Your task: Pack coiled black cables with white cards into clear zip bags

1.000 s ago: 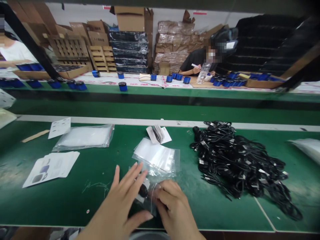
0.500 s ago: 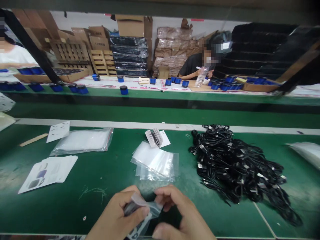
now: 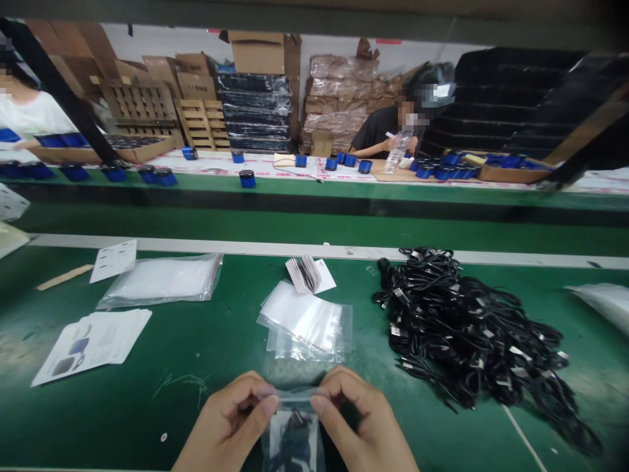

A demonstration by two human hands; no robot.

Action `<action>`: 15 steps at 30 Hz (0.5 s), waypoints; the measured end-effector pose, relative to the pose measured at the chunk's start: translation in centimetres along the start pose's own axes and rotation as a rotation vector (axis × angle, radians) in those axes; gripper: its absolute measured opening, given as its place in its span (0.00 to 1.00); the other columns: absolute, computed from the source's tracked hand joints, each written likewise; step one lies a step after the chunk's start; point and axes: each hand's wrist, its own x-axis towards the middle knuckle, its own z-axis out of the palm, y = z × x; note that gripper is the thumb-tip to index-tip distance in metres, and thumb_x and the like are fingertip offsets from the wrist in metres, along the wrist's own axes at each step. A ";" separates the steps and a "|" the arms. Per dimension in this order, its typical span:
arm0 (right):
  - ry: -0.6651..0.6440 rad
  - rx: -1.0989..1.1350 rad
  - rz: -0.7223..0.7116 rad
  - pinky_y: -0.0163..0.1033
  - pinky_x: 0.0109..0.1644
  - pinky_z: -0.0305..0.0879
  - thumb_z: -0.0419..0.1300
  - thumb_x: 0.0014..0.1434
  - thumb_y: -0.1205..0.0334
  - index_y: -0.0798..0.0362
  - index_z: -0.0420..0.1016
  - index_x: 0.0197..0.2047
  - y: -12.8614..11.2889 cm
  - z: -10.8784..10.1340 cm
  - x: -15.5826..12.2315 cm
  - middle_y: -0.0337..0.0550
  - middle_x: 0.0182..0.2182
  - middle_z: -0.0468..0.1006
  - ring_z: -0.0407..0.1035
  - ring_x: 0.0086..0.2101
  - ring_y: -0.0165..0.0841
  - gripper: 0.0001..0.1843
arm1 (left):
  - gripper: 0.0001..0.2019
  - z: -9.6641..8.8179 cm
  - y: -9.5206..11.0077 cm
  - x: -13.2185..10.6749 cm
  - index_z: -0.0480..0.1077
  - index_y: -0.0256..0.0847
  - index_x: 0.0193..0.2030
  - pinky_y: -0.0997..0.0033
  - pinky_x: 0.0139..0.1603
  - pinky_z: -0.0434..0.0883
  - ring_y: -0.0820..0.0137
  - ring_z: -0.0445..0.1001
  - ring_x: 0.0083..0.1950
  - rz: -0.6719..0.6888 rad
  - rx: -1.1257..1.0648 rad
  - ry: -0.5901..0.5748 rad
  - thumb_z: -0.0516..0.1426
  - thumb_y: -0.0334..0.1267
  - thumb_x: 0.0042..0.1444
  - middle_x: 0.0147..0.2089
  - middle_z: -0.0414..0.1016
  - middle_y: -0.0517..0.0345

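Observation:
At the bottom centre, my left hand (image 3: 230,419) and my right hand (image 3: 366,419) pinch the top edge of a clear zip bag (image 3: 293,436) from either side. The bag hangs between them with a dark coiled item (image 3: 295,439) inside, perhaps a cable. Its lower end runs out of view. Above my hands, a loose stack of clear zip bags (image 3: 304,326) lies on the green workbench (image 3: 147,410). A small bundle of white cards (image 3: 308,274) sits just beyond it.
A large tangled pile of black cables (image 3: 466,328) lies to the right. Printed leaflets (image 3: 93,346) and a bag of white sheets (image 3: 162,282) lie to the left. Beyond a raised rail, people work at a far bench with blue-and-black cylinders.
My hands have moved from bunching the bag to holding its top edge spread between them. The bag now hangs straight down, and the dark item sits lower inside it.

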 end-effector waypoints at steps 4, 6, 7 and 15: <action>-0.005 0.016 -0.040 0.33 0.31 0.60 0.54 0.59 0.63 0.53 0.66 0.26 0.2 0.0 0.0 0.38 0.24 0.67 0.64 0.27 0.31 0.11 | 0.17 0.0 0.0 -0.1 0.67 0.39 0.23 0.78 0.26 0.57 0.75 0.57 0.26 -0.027 0.001 -0.021 0.55 0.50 0.57 0.25 0.57 0.66; -0.003 0.019 -0.037 0.33 0.31 0.59 0.54 0.59 0.63 0.53 0.66 0.25 0.1 0.0 0.0 0.38 0.24 0.67 0.63 0.26 0.31 0.11 | 0.18 -0.1 0.0 -0.1 0.66 0.39 0.23 0.77 0.26 0.56 0.76 0.57 0.26 -0.026 0.015 -0.024 0.55 0.50 0.57 0.26 0.57 0.66; 0.001 0.019 -0.028 0.33 0.31 0.60 0.53 0.60 0.62 0.53 0.67 0.25 0.1 -0.1 0.1 0.38 0.24 0.67 0.63 0.27 0.30 0.11 | 0.18 -0.2 0.0 -0.1 0.66 0.39 0.23 0.78 0.27 0.57 0.76 0.57 0.26 -0.024 0.019 -0.022 0.55 0.51 0.57 0.27 0.57 0.66; -0.098 0.158 0.006 0.31 0.27 0.61 0.58 0.55 0.57 0.54 0.70 0.29 1.5 2.4 -0.1 0.36 0.22 0.68 0.65 0.23 0.29 0.09 | 0.16 2.4 -0.7 -0.5 0.64 0.45 0.35 0.75 0.32 0.65 0.71 0.68 0.29 -0.007 0.009 0.302 0.49 0.56 0.60 0.27 0.68 0.65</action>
